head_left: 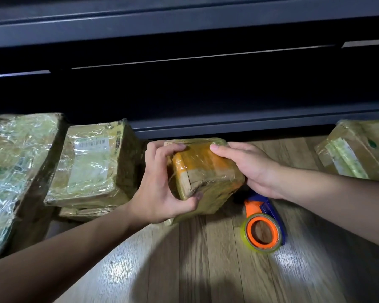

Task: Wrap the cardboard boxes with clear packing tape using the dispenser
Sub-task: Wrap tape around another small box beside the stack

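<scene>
We are peering through dim, yellowish light, bright patches glaring on the wooden floor [123, 267], a broad shadow lying between them, plastic on the boxes [90, 165] glinting, the shelf [184, 95] sinking into black, edges smearing and bending.

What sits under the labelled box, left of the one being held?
Under the labelled box lies another taped box. Only its front edge shows; the rest is covered, so its full extent cannot be seen.

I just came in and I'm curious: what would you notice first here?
The left hand and the right hand grip a small taped box with orange patches in the middle. Lower right of it, an orange-and-blue tape dispenser lies on the wooden floor, and shiny wrapped boxes sit at the left.
</scene>
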{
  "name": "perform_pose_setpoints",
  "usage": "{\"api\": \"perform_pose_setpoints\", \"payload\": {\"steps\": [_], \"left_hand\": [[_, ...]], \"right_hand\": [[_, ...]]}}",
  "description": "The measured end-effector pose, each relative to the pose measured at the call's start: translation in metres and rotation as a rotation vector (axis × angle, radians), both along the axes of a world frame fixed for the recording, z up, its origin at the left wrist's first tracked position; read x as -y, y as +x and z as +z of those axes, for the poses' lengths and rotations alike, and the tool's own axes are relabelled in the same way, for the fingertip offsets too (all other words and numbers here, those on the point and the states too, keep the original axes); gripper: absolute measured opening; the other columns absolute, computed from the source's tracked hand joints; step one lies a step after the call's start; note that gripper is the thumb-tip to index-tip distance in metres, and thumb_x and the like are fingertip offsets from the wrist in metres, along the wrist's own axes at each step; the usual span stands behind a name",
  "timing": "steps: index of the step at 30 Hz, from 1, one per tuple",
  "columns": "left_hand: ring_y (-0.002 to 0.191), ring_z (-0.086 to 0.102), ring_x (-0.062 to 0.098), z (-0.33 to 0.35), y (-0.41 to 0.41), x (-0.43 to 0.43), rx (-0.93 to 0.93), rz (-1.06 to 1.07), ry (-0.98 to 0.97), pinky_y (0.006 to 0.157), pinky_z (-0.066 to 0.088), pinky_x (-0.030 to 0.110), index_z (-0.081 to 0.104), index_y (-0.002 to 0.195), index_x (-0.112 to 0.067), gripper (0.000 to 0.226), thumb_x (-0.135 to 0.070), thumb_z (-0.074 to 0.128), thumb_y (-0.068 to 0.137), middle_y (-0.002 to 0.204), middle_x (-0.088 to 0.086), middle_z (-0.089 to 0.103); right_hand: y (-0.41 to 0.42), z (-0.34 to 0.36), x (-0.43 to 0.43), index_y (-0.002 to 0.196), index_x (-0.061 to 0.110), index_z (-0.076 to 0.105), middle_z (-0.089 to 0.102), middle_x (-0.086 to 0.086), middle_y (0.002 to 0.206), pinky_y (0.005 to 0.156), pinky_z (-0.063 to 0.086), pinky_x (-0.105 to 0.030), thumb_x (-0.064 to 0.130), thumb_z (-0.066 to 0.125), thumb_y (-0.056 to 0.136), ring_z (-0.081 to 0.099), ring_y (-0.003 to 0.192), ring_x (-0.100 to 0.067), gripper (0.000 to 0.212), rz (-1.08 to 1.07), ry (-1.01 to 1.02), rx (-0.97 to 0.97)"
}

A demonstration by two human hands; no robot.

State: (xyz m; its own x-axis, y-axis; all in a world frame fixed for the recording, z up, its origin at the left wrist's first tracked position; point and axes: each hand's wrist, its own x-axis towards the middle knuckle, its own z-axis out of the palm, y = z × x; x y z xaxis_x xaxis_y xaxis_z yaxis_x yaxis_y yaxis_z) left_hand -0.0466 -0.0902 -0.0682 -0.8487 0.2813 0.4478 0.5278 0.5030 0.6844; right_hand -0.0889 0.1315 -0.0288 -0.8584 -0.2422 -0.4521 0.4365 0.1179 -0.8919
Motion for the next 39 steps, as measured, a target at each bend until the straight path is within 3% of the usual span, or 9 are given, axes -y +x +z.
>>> {"api": "perform_pose_setpoints", "payload": {"steps": [3, 10, 14, 18, 22, 28, 32, 37, 39], "left_hand": [[0.123, 0.044, 0.036, 0.004, -0.001, -0.003, -0.087, -0.032, -0.059, 0.102, 0.047, 0.042, 0.044, 0.136, -0.014, 0.088, -0.051, 0.082, 0.066, 0.131, -0.002, 0.037], [0.12, 0.045, 0.028, -0.002, 0.002, -0.017, -0.125, 0.055, -0.232, 0.1, 0.047, 0.044, 0.034, 0.149, -0.016, 0.112, -0.066, 0.087, 0.064, 0.132, 0.017, 0.045], [0.118, 0.045, 0.025, -0.003, -0.003, -0.024, -0.09, 0.083, -0.253, 0.097, 0.047, 0.048, 0.031, 0.155, -0.014, 0.118, -0.07, 0.083, 0.065, 0.133, 0.013, 0.046], [0.115, 0.045, 0.019, 0.0, -0.014, -0.025, 0.019, 0.141, -0.183, 0.1, 0.044, 0.032, 0.036, 0.155, -0.014, 0.116, -0.076, 0.075, 0.065, 0.128, 0.004, 0.048], [0.122, 0.051, 0.014, 0.005, -0.031, -0.021, 0.448, 0.258, -0.106, 0.105, 0.042, 0.023, 0.044, 0.149, -0.029, 0.114, -0.086, 0.071, 0.054, 0.13, -0.004, 0.055], [0.091, 0.076, 0.008, 0.02, -0.052, -0.015, 0.961, 0.086, 0.093, 0.091, 0.059, 0.033, 0.071, 0.116, -0.033, 0.066, -0.065, 0.086, 0.059, 0.106, -0.006, 0.078], [0.097, 0.077, 0.021, 0.022, -0.052, -0.016, 1.199, -0.025, 0.298, 0.093, 0.058, 0.04, 0.073, 0.116, -0.018, 0.051, -0.051, 0.082, 0.077, 0.108, 0.006, 0.08], [0.085, 0.074, 0.024, 0.014, -0.051, -0.011, 1.51, -0.099, 0.35, 0.086, 0.057, 0.037, 0.073, 0.108, -0.011, 0.056, -0.051, 0.071, 0.069, 0.098, 0.009, 0.077], [0.086, 0.074, 0.023, 0.012, -0.046, -0.014, 1.535, -0.09, 0.334, 0.088, 0.056, 0.036, 0.072, 0.11, -0.01, 0.055, -0.052, 0.072, 0.075, 0.097, 0.009, 0.077]], "right_hand": [[-0.002, -0.005, -0.001, 0.114, 0.015, 0.073, 0.078, -0.005, 0.104, 0.1, 0.054, -0.051, 0.047, 0.073, 0.087, 0.074, 0.101, -0.027, 0.042, -0.009, -0.002, 0.049], [0.0, -0.05, -0.031, 0.124, 0.033, 0.066, 0.07, 0.007, 0.122, 0.106, 0.046, -0.047, 0.093, 0.051, 0.071, 0.062, 0.118, -0.019, 0.082, -0.071, 0.332, -0.029], [0.019, -0.094, -0.074, 0.119, 0.031, 0.062, 0.069, -0.001, 0.116, 0.093, 0.053, -0.046, 0.07, 0.067, 0.08, 0.064, 0.106, -0.023, 0.055, 0.074, 0.801, 0.033], [0.046, -0.111, -0.096, 0.13, 0.023, 0.057, 0.062, -0.006, 0.127, 0.096, 0.05, -0.039, 0.075, 0.077, 0.061, 0.057, 0.119, -0.028, 0.088, 0.212, 1.118, 0.097], [0.066, -0.123, -0.106, 0.098, 0.033, 0.061, 0.07, 0.013, 0.091, 0.078, 0.059, -0.037, 0.07, 0.077, 0.039, 0.068, 0.086, -0.013, 0.072, 0.245, 0.987, 0.207], [0.078, -0.128, -0.107, 0.084, 0.028, 0.06, 0.068, 0.009, 0.076, 0.063, 0.053, -0.026, 0.045, 0.076, 0.07, 0.066, 0.074, -0.012, 0.027, 0.268, 1.041, 0.148], [0.072, -0.128, -0.116, 0.085, 0.03, 0.067, 0.072, 0.007, 0.075, 0.069, 0.06, -0.036, 0.06, 0.064, 0.048, 0.069, 0.074, -0.017, 0.047, 0.203, 0.988, 0.187], [0.061, -0.11, -0.116, 0.125, 0.009, 0.061, 0.068, -0.022, 0.113, 0.061, 0.062, -0.047, 0.007, 0.075, 0.071, 0.069, 0.096, -0.038, 0.057, -0.147, 0.402, 0.456], [0.053, -0.098, -0.116, 0.119, 0.01, 0.059, 0.066, -0.022, 0.11, 0.055, 0.061, -0.042, 0.0, 0.06, 0.094, 0.067, 0.094, -0.036, 0.028, -0.215, 0.237, 0.487]]}}
